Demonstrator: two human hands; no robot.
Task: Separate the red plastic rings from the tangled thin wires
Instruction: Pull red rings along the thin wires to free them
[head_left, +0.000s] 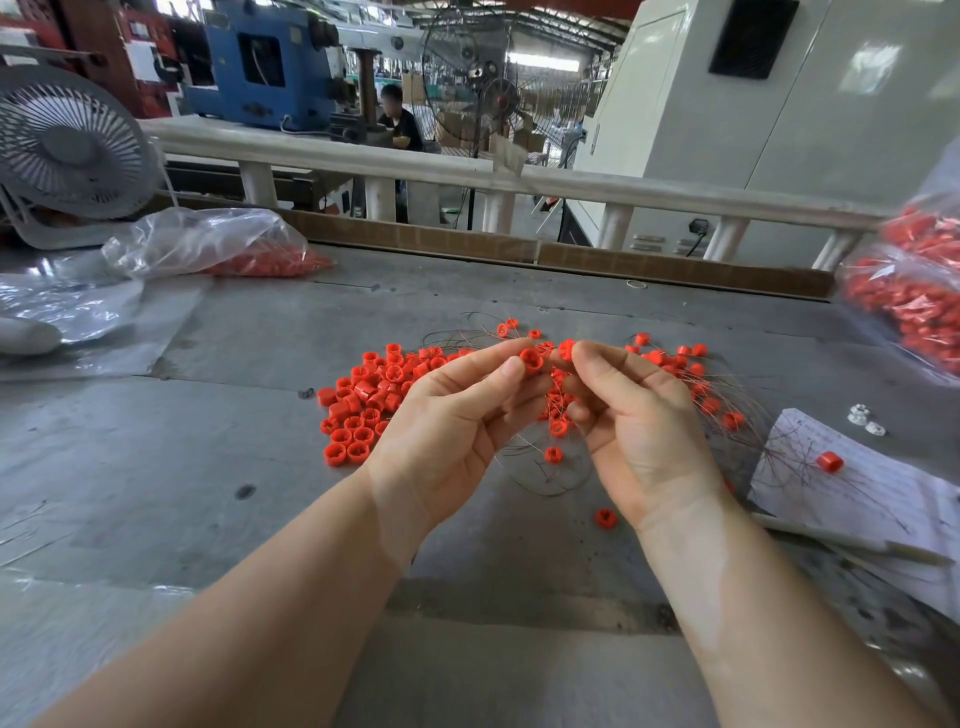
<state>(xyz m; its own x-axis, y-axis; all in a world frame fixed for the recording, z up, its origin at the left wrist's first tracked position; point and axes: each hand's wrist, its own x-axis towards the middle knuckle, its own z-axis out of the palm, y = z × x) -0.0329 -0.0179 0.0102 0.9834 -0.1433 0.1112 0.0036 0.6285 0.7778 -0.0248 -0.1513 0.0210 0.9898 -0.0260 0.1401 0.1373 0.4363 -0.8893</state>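
Pinched between thumb and forefinger of the left hand (457, 415) is one red ring (531, 359), held at frame centre above the table (260, 493). Close beside it, the right hand (639, 415) pinches a second ring (566, 349) at its fingertips, fingers curled; thin wires (550, 467) hang from between both hands and spread on the table below and to the right. Left of the hands lies one loose pile of red rings (363, 400), too many to count exactly. Further rings, tangled in wire, lie right of the hands (691, 364). Two single rings lie apart: one below the right wrist (605, 518), one on a sheet of paper (857, 493) at right (829, 461). Two small white parts (865, 420) lie just above the paper. Two clear bags hold red parts: one at upper left (218, 244), one at the right edge (909, 291). Two fans stand behind: one grey at upper left (67, 145), one black at top centre (483, 78).
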